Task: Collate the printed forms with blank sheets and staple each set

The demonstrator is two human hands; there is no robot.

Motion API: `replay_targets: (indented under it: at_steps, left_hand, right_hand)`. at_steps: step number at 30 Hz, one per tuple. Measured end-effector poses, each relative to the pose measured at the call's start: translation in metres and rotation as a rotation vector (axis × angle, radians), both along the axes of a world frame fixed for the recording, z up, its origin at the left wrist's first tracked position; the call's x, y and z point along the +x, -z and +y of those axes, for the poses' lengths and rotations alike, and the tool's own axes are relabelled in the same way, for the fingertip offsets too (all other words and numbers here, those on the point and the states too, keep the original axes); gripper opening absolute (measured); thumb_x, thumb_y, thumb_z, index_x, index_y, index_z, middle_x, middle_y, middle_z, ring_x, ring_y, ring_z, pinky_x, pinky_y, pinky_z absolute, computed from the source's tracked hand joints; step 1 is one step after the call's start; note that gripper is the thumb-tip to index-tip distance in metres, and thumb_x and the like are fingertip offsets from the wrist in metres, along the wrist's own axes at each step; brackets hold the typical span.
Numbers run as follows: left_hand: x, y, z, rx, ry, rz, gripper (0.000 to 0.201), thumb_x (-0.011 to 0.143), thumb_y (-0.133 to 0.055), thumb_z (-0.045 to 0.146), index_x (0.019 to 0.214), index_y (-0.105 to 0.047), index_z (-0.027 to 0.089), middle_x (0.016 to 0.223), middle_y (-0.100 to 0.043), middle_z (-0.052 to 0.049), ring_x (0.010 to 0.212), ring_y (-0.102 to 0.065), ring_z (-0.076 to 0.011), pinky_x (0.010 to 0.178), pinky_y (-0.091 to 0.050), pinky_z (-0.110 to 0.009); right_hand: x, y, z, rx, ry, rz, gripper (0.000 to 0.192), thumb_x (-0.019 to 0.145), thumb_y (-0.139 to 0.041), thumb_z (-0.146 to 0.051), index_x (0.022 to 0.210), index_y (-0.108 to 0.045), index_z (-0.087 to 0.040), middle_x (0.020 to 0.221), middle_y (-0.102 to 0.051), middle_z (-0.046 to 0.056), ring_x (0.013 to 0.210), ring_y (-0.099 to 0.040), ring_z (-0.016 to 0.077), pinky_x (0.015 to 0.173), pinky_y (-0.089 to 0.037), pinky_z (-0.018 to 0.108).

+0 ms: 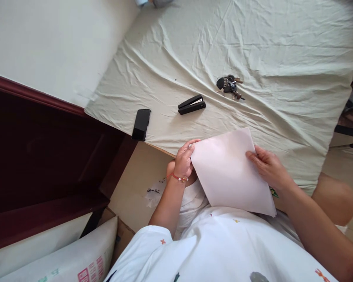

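Note:
Between my hands is a small stack of white paper sheets [229,172], tilted over my lap at the table's near edge. My left hand [184,158] grips the stack's left edge near the upper corner, thumb on top and fingers mostly beneath. On the opposite edge, my right hand [266,164] pinches the sheets with its thumb on top; its other fingertips are hidden behind the paper. A black stapler [191,104] lies beyond the stack with its jaws apart. To its left rests a black phone [141,124] near the table edge.
A bunch of keys [230,86] lies on the wrinkled pale green tablecloth [270,51]. Dark red wooden furniture [44,152] stands at the left. Below it is a white sack [88,254] with pink print. A wall [53,43] borders the table at the upper left.

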State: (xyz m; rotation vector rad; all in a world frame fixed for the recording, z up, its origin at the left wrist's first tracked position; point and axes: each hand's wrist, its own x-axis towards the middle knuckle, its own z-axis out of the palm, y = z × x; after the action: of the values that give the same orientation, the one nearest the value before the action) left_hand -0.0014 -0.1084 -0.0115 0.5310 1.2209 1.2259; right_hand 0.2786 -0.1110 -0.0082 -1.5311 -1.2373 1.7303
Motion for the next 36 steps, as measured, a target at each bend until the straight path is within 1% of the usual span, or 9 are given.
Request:
replay_targets:
  at_steps: [9,14,18,21,25,28,30,32,36]
  left_hand:
    - [-0.003,-0.010,0.000,0.004,0.008,-0.041,0.036,0.072,-0.083,0.038,0.102,-0.076,0.019,0.090,-0.077,-0.003,0.074,-0.067,-0.0130,0.067,-0.053,-0.023]
    - [-0.018,-0.006,0.019,0.047,0.110,0.244,0.030,0.074,-0.080,0.036,0.095,-0.072,0.018,0.069,-0.068,0.002,0.050,-0.051,-0.0080,0.048,-0.040,-0.021]
    - [-0.041,-0.007,0.062,0.250,0.011,0.688,0.015,0.085,-0.064,0.029,0.096,-0.063,0.019,0.088,-0.077,-0.005,0.056,-0.056,-0.0106,0.058,-0.047,-0.026]
    - [-0.056,-0.009,0.113,0.463,0.029,1.161,0.023,0.085,-0.062,0.019,0.108,-0.061,0.021,0.111,-0.076,-0.010,0.098,-0.069,-0.0211,0.092,-0.054,-0.039]
    - [-0.052,-0.003,0.181,0.564,0.282,1.500,0.064,0.073,-0.078,0.020,0.133,-0.055,0.023,0.142,-0.062,-0.015,0.134,-0.055,-0.0334,0.116,-0.040,-0.053]
    - [-0.034,0.001,0.211,0.425,0.522,1.596,0.070,0.070,-0.078,0.016,0.136,-0.055,0.018,0.134,-0.064,-0.019,0.126,-0.060,-0.0388,0.109,-0.045,-0.058]
    - [-0.021,-0.001,0.215,0.436,0.610,1.627,0.059,0.068,-0.073,0.008,0.126,-0.062,0.014,0.126,-0.066,-0.019,0.120,-0.063,-0.0368,0.105,-0.049,-0.052]
    - [-0.011,-0.007,0.204,0.582,0.657,1.582,0.056,0.067,-0.069,0.005,0.122,-0.062,0.015,0.122,-0.066,-0.016,0.117,-0.064,-0.0326,0.104,-0.051,-0.046]
    - [-0.002,-0.012,0.155,0.907,0.615,1.467,0.059,0.075,-0.060,0.004,0.130,-0.053,0.024,0.133,-0.064,-0.010,0.132,-0.055,-0.0270,0.118,-0.039,-0.047]
  right_hand:
    - [0.000,-0.009,0.009,-0.027,-0.023,-0.041,0.033,0.092,-0.060,-0.047,0.113,-0.066,-0.022,0.090,-0.073,0.003,0.071,-0.066,0.0171,0.058,-0.051,0.025]
    - [0.007,-0.006,0.021,0.079,-0.037,-0.153,0.032,0.092,-0.057,-0.048,0.107,-0.068,-0.022,0.084,-0.071,0.003,0.071,-0.064,0.0182,0.059,-0.049,0.026]
    - [0.015,0.002,0.029,0.146,-0.020,-0.316,0.026,0.091,-0.057,-0.045,0.097,-0.067,-0.022,0.076,-0.067,0.003,0.071,-0.061,0.0194,0.061,-0.049,0.028]
    - [0.020,0.008,0.030,0.156,-0.013,-0.361,0.024,0.090,-0.057,-0.045,0.092,-0.066,-0.023,0.073,-0.065,0.004,0.071,-0.060,0.0204,0.061,-0.048,0.029]
    - [0.021,0.011,0.029,0.158,-0.005,-0.347,0.025,0.091,-0.056,-0.046,0.093,-0.067,-0.023,0.075,-0.065,0.004,0.072,-0.060,0.0206,0.062,-0.049,0.030]
    - [0.020,0.009,0.029,0.147,-0.001,-0.324,0.026,0.090,-0.056,-0.046,0.095,-0.067,-0.023,0.077,-0.067,0.004,0.074,-0.061,0.0200,0.063,-0.050,0.029]
    - [0.021,0.008,0.029,0.128,-0.006,-0.306,0.027,0.090,-0.056,-0.046,0.096,-0.067,-0.022,0.079,-0.068,0.004,0.074,-0.061,0.0194,0.063,-0.050,0.027]
    - [0.022,0.006,0.030,0.109,-0.029,-0.282,0.027,0.090,-0.056,-0.045,0.095,-0.067,-0.021,0.081,-0.068,0.004,0.074,-0.062,0.0188,0.063,-0.049,0.026]
    - [0.022,0.001,0.031,0.069,-0.081,-0.246,0.026,0.090,-0.056,-0.044,0.095,-0.067,-0.021,0.079,-0.068,0.003,0.072,-0.062,0.0179,0.060,-0.048,0.025]
